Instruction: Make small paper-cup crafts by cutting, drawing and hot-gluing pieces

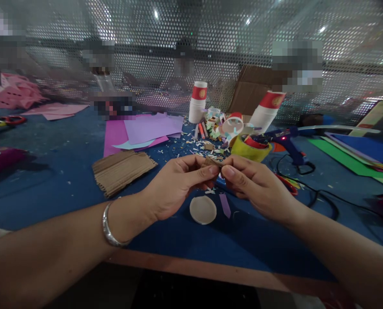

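Both hands meet over the middle of the blue table, pinching one small piece of brown cardboard (213, 161). My left hand (181, 182), with a silver bangle on its wrist, is closed on the piece's left side. Thumb and fingers of my right hand (254, 182) grip its right end. Most of the piece is hidden by fingers. Below the hands lie a round whitish disc (203, 210) and a pointed purple paper strip (224, 205). A larger sheet of corrugated cardboard (123, 169) rests left of my left hand.
Behind the hands are paper scraps (215, 128) and stacked paper cups (198, 103), with another cup stack (267, 111) tilted. A glue gun (286, 141) with a lit red light stands at right, its cable trailing. Purple sheets (154, 128) lie back left; coloured sheets (365, 150) lie right.
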Tool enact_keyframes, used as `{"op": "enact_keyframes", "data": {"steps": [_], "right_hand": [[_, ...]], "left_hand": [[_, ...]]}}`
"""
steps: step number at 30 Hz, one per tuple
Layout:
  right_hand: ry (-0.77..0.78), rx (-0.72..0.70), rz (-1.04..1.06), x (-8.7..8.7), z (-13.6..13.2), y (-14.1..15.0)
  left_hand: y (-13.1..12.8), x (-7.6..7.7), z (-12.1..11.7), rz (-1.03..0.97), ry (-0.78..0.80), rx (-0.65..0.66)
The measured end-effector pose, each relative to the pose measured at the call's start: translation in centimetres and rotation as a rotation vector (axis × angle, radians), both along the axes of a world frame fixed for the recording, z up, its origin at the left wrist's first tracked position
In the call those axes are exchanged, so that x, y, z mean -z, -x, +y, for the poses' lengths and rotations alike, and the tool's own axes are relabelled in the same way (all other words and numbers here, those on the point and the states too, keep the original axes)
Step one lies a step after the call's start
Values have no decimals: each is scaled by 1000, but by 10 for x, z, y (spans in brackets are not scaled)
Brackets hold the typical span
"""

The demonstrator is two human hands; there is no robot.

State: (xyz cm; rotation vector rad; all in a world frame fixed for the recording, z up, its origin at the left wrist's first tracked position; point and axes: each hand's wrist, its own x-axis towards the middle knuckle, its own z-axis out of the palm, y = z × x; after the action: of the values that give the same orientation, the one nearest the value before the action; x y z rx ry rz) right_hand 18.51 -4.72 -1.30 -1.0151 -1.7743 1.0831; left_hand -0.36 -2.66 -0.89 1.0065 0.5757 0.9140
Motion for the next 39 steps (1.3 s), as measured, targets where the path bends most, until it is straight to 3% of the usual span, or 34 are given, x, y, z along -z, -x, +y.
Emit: {"op": "enact_keyframes", "data": {"steps": [4, 11, 15, 20, 29, 35, 39], "right_hand": [[-12, 21, -27, 0, -1, 1], [31, 7, -48, -1, 2, 0], [46, 91, -44, 0, 5, -4], [40, 146, -40, 0, 7, -5], [-40, 74, -122, -7, 3, -1], [-172, 109, -269, -7, 2, -1], [-190, 116, -277, -6, 1, 1]], "left_hand": [[1, 1, 0, 21, -41, 1], [1, -1, 1, 115, -95, -127], [3, -3, 5, 162, -103, -184], [4, 0, 6, 234, -148, -90], [4, -1, 2, 564, -478, -30], [1, 1, -2, 518, -462, 5], [-2, 0, -4, 516, -372, 33]]}}
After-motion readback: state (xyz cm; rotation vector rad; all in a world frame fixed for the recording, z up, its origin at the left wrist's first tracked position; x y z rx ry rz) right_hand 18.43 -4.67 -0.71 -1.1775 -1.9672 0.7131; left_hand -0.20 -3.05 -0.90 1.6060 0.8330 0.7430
